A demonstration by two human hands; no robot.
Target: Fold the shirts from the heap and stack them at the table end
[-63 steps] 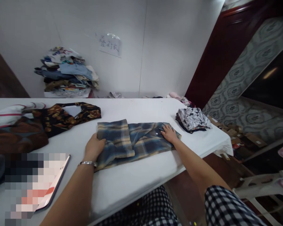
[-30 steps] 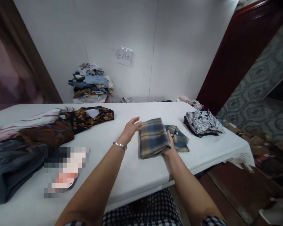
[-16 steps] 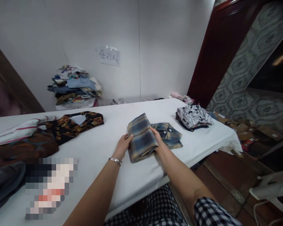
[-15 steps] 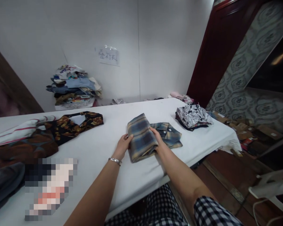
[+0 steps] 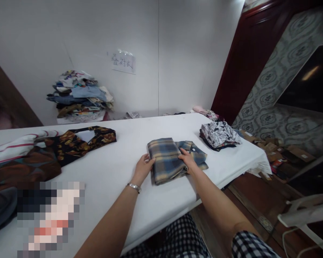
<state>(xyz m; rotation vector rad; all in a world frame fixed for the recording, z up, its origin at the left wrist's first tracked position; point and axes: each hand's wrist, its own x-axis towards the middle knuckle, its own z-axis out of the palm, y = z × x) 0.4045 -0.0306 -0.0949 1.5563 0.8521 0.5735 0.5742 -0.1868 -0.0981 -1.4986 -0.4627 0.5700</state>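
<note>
Here both hands [image 5: 144, 167] [image 5: 187, 161] grip the folded plaid shirt [image 5: 167, 160].

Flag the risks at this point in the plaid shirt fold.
1. The plaid shirt is folded unevenly: its collar part pokes out to the right under the right hand, so the bundle may spring open if lifted.
2. The left hand only grips the left edge; the top layer could slide.
3. The shirt lies close to the near edge of the table, so a tug toward the body could drag it off.
</note>
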